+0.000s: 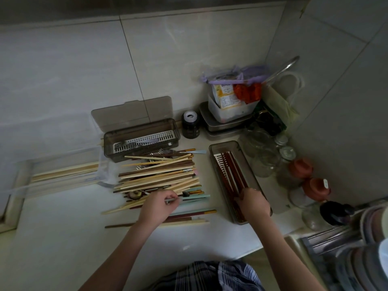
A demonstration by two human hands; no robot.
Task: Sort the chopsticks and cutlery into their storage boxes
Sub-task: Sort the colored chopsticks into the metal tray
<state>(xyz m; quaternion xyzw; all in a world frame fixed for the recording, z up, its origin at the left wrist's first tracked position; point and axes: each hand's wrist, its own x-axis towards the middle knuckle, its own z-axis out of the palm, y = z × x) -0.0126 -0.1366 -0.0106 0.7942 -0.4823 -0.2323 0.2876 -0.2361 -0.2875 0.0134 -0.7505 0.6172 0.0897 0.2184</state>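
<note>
A heap of chopsticks and cutlery [159, 175] lies on the counter: pale wooden, dark brown and teal sticks, with forks and spoons mixed in. My left hand [160, 203] pinches a thin metal piece of cutlery [173, 199] at the heap's near edge. My right hand [255, 203] grips dark red chopsticks [231, 175] lying in the right storage box [243, 164]. A grey storage box [141, 139] with its lid up holds cutlery behind the heap. A clear box [63, 173] on the left holds pale chopsticks.
Glass jars [266, 156] and red-lidded jars [302, 168] crowd the right side by the wall. A dark bottle [190, 124] and stacked containers [228, 110] stand in the back corner. A dish rack with plates [357, 244] sits at the lower right.
</note>
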